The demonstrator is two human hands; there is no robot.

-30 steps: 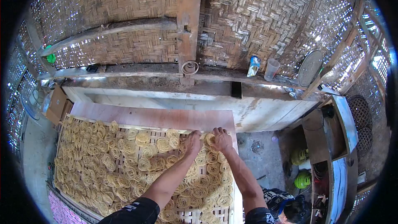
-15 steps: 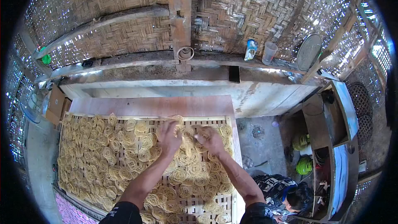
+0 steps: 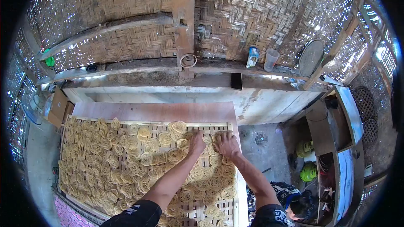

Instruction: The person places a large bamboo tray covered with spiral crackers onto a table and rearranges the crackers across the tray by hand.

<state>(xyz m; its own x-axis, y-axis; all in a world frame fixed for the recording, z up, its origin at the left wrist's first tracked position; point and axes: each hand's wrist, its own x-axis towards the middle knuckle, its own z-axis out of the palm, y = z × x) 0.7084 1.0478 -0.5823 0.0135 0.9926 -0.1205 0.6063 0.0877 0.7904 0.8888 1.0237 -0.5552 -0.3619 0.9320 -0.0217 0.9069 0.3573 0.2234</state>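
Many round, pale yellow noodle nests (image 3: 147,158) lie on a slatted woven tray (image 3: 168,124), crowded on the left and partly overlapping on the right. Near the tray's far edge, my left hand (image 3: 197,143) is closed with its fingers pointing down among the nests; what it holds is hidden. Just to its right, my right hand (image 3: 227,143) has its fingers bent over a nest close to the far right corner, and its fingertips are hidden. Bare slats show around and between the hands.
A wooden board (image 3: 139,111) lies beyond the tray. Another person (image 3: 294,204) is at the lower right, near a green gas cylinder (image 3: 309,171) and a wooden cabinet (image 3: 336,122). A cardboard box (image 3: 57,107) stands at the left; a plastic cup (image 3: 271,59) rests on the ledge.
From over the nests nearer me, both hands have moved out to the tray's far edge and lowered. Some nests near the far right lie differently. The view has tilted slightly.
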